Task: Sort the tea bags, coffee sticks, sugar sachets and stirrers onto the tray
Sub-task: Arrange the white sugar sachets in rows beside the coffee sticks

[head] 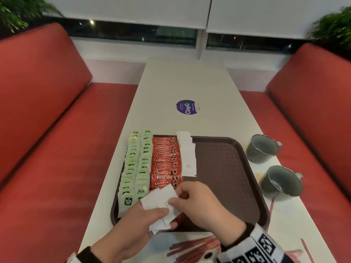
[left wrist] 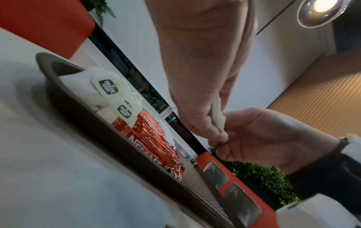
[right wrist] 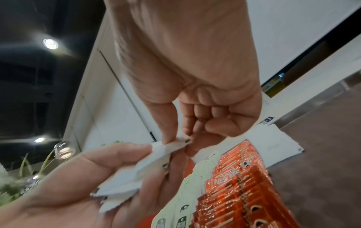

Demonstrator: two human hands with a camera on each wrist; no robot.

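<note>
Two tea-bag (head: pixel 135 166) rows and the coffee sticks (head: pixel 166 162) fill the tray's (head: pixel 228 168) left; sugar sachets (head: pixel 187 154) part-laid, left hand (head: pixel 133 224) clutching spares (head: pixel 161 204), right hand (head: pixel 199 204) pinching one; stirrers (head: pixel 195 247) wait at bottom.

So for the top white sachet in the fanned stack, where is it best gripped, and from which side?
Probably by its free far corner, coming from the right. The left hand holds the sugar sachets fanned by their near ends, so the far edges stick out clear. The right hand already pinches that exposed edge between thumb and forefinger, and could likely slide the flat packet off sideways toward the sugar row.
</note>
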